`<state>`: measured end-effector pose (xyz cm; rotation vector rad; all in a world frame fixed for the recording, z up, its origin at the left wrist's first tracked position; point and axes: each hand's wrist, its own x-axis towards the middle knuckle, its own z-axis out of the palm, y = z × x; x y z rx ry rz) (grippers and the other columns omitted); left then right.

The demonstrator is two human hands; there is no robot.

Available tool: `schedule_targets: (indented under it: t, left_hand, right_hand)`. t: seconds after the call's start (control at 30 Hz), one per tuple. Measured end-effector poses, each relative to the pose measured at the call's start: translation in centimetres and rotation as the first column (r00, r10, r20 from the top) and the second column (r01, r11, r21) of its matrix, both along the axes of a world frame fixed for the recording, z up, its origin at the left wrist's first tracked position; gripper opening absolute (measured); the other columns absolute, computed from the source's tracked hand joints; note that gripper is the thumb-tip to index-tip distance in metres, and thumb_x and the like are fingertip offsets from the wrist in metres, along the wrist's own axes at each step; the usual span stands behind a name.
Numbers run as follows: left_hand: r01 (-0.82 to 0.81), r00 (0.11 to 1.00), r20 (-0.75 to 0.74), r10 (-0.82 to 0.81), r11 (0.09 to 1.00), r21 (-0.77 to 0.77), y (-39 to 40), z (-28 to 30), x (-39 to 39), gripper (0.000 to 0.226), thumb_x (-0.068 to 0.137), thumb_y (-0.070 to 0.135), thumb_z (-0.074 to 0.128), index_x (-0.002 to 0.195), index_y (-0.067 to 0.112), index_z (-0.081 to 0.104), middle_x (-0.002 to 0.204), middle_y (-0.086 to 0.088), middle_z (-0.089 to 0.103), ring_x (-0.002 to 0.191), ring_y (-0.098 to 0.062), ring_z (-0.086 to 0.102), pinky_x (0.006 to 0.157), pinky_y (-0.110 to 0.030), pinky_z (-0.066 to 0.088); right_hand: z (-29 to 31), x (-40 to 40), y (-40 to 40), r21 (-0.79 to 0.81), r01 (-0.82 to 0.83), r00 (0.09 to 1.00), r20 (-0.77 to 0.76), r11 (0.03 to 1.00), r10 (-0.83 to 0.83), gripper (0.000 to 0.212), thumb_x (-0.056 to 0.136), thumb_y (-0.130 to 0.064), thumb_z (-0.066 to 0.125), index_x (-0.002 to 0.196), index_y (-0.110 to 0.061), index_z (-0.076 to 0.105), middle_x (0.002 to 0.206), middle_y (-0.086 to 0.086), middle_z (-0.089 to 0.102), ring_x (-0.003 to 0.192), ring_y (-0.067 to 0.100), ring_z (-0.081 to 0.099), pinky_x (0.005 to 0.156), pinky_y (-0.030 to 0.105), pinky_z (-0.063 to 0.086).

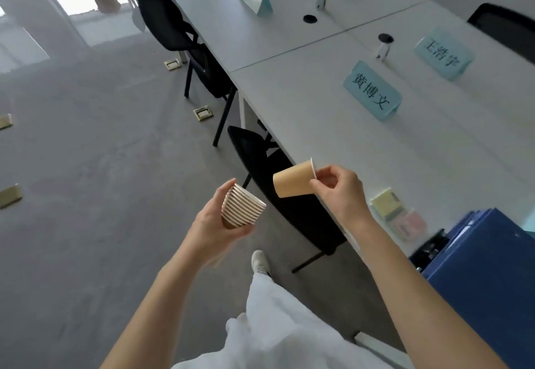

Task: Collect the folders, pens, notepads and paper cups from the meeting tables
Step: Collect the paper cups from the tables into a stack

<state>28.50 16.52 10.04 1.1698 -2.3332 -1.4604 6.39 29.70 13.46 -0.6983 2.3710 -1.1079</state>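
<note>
Table (333, 102): long white meeting table running along the right side, carrying 2 near blue name cards (372, 90) and 2 more farther off.
Folders (486, 267): blue stack at the table's near right corner, with sticky notepads (386, 205) just beside it.
Chair (278, 183): black, tucked against the table edge, directly below both hands.
Cup stack (241, 209): nested paper cups, rims ribbed, open mouth tilted up and to the right.
Left hand (214, 224): grip wrapped around the stack's base and side, held over the floor.
Single cup (293, 179): brown, lying nearly horizontal, base pointing left and down toward the stack, rim to the right.
Right hand (337, 189): grip pinched on the single cup's rim.
Key relation: single cup sits just right of and above the stack, apart; its long axis roughly lines up with the stack's mouth, so nesting likely needs a short leftward, downward push by the right hand.
</note>
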Motion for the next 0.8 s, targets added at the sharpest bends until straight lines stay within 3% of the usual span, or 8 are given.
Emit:
schedule_targets:
  t: [0.13, 0.33, 0.5, 0.6, 0.8]
  left_hand:
    - [0.038, 0.999, 0.002, -0.038, 0.999, 0.016, -3.6, 0.0, -4.3, 0.09, 0.07, 0.03, 0.084, 0.136, 0.057, 0.029, 0.109, 0.02, 0.056, 0.1, -0.001, 0.056, 0.081, -0.015, 0.042]
    - [0.069, 0.997, 0.012, -0.07, 0.997, 0.047, -8.2, 0.4, -10.7, 0.091, 0.07, 0.032, 0.084, 0.137, 0.059, 0.028, 0.112, 0.018, 0.058, 0.103, -0.002, 0.056, 0.089, -0.025, 0.045]
    - [0.079, 0.996, 0.031, -0.081, 0.995, 0.059, -10.9, 0.2, -13.7, 0.091, 0.07, 0.033, 0.083, 0.136, 0.06, 0.027, 0.112, 0.019, 0.059, 0.102, -0.001, 0.057, 0.086, -0.023, 0.046]
    - [0.083, 0.995, 0.05, -0.086, 0.994, 0.064, -12.1, 0.1, -14.9, 0.09, 0.069, 0.034, 0.083, 0.135, 0.062, 0.027, 0.11, 0.017, 0.06, 0.102, -0.003, 0.058, 0.088, -0.028, 0.048]
    - [0.069, 0.995, 0.063, -0.073, 0.996, 0.063, -14.4, 0.3, -16.4, 0.09, 0.069, 0.036, 0.082, 0.135, 0.061, 0.027, 0.11, 0.017, 0.058, 0.101, -0.006, 0.058, 0.09, -0.037, 0.052]
  right_hand:
    - [-2.7, -7.0, -3.5, 0.13, 0.032, 0.993, -0.12, 0.991, -0.016, 0.015, 0.084, -0.013, 0.066, 0.098, -0.008, 0.067, 0.095, 0.008, 0.071, 0.089, 0.023, 0.065, 0.077, 0.022, 0.043]
    - [-6.3, -15.4, -7.9, 0.296, 0.052, 0.973, -0.23, 0.954, 0.018, 0.011, 0.086, -0.01, 0.06, 0.095, -0.004, 0.062, 0.094, 0.019, 0.068, 0.089, 0.036, 0.063, 0.076, 0.034, 0.05]
    - [-8.3, -18.4, -10.4, 0.458, -0.022, 0.918, -0.344, 0.889, 0.2, 0.009, 0.088, -0.001, 0.048, 0.094, -0.002, 0.055, 0.093, 0.021, 0.064, 0.084, 0.038, 0.061, 0.065, 0.037, 0.048]
    - [-9.4, -18.9, -11.1, 0.548, -0.107, 0.883, -0.331, 0.829, 0.333, 0.012, 0.087, 0.001, 0.046, 0.096, -0.001, 0.054, 0.095, 0.02, 0.062, 0.087, 0.038, 0.058, 0.061, 0.034, 0.038]
    - [-9.9, -19.2, -12.4, 0.613, -0.137, 0.852, -0.328, 0.778, 0.408, 0.007, 0.091, -0.005, 0.05, 0.094, -0.006, 0.056, 0.095, 0.012, 0.063, 0.089, 0.031, 0.059, 0.061, 0.031, 0.041]
